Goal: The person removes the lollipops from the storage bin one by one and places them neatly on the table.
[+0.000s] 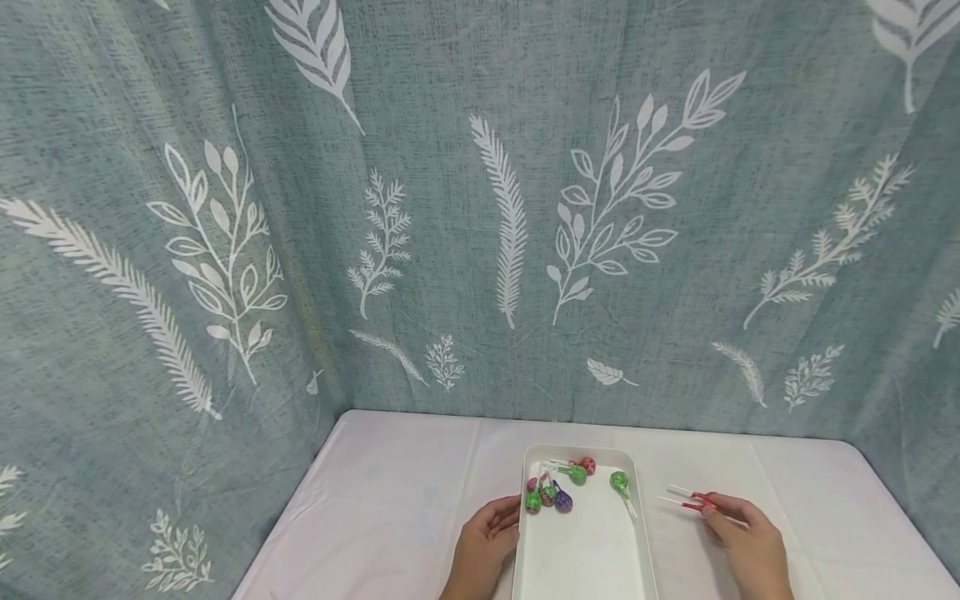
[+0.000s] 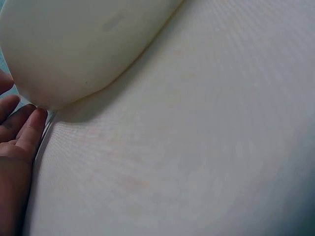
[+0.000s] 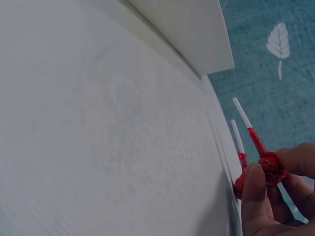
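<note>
In the head view, my right hand (image 1: 750,542) pinches two red-wrapped lollipops to the right of a white tray (image 1: 585,558). Their white sticks point left, toward the tray. Up close in the right wrist view, thumb and fingers hold one red lollipop (image 3: 270,167) by its wrapped head; the second red lollipop (image 3: 239,184) is partly hidden behind the thumb. My left hand (image 1: 487,542) rests against the tray's left side, its fingertips touching the outer wall. Inside the tray lie a purple lollipop (image 1: 563,501), a red lollipop (image 1: 588,466) and several green ones, including a green lollipop (image 1: 618,481) near the right wall.
A white cloth (image 1: 405,483) covers the table under the tray. Blue-green curtains (image 1: 450,250) with white leaf prints hang behind and at both sides of the table. Most of the lollipops lie at the tray's far left.
</note>
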The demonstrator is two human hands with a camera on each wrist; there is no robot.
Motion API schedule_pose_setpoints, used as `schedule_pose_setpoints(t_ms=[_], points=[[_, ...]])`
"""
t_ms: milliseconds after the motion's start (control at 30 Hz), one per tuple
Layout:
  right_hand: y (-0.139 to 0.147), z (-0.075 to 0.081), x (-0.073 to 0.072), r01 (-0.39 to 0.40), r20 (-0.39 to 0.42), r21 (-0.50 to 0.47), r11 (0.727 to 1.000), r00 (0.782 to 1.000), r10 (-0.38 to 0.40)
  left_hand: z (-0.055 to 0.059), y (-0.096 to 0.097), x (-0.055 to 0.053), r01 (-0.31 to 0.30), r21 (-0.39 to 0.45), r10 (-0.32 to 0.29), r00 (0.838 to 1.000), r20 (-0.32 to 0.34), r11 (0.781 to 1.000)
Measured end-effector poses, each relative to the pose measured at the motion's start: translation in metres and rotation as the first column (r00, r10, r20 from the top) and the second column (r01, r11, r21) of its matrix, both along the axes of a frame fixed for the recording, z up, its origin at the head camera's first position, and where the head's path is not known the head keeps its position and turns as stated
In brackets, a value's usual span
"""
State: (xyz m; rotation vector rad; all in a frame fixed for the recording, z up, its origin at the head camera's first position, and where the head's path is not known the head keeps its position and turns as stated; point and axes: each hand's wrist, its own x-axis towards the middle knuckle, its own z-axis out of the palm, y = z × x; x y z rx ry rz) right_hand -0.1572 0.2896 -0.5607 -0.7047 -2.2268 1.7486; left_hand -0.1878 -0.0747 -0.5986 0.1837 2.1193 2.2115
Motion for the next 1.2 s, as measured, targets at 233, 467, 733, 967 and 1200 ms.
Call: schedule_pose_setpoints(t_ms=[233,467,733,967,1200], points=[[0.009,-0.002,-0.006,0.035,0.074,0.03,0.999,0.997,-0.037,0.001,0.001,0.001,-0.005,0.018,0.004,1.0,0.019,1.0],[0.014,-0.007,-0.009,0.048,0.114,0.019,0.999,0.992,-0.05,-0.001,0.002,0.001,-0.008,0.033,0.007,0.999,0.031,0.999],[0.014,-0.01,-0.009,0.047,0.122,0.039,0.998,0.991,-0.052,-0.002,0.001,0.001,-0.017,0.006,0.017,1.0,0.023,1.0],[0.012,-0.009,-0.01,0.045,0.104,0.062,0.997,0.993,-0.052,-0.003,0.001,0.001,-0.015,0.001,0.015,1.0,0.021,1.0],[0.01,-0.011,-0.009,0.057,0.105,0.061,0.996,0.992,-0.064,-0.003,0.0,0.001,-0.005,0.002,0.005,1.0,0.012,1.0]])
